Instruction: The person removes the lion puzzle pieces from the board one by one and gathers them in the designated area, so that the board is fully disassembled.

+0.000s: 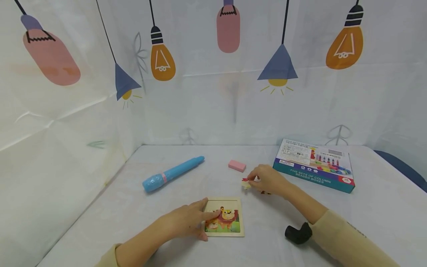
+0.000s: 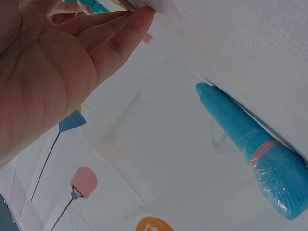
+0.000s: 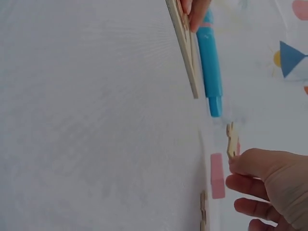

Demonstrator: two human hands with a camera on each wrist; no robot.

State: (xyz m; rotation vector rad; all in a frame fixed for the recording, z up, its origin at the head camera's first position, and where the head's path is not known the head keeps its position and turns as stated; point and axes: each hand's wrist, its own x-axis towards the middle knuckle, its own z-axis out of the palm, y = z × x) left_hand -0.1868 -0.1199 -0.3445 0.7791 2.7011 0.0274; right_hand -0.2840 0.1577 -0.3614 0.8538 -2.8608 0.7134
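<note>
A square wooden puzzle board (image 1: 224, 234) with a lion picture lies on the table. My left hand (image 1: 186, 221) rests at its left edge, a straight finger touching the picture and the thumb near the lower left corner. In the left wrist view, the fingers of the left hand (image 2: 62, 62) look extended. My right hand (image 1: 269, 180) pinches a small wooden puzzle piece (image 1: 246, 184) with a red and cream print, held above the table in the right wrist view (image 3: 232, 140). Another puzzle piece (image 1: 265, 192) lies partly hidden beneath this hand.
A pink eraser-like block (image 1: 237, 165) lies beyond the right hand. To the left is a blue microphone-shaped object (image 1: 173, 174), partly wrapped in clear plastic. A bead-set box (image 1: 315, 165) sits at the back right. Near the right sleeve is a black object (image 1: 298, 234).
</note>
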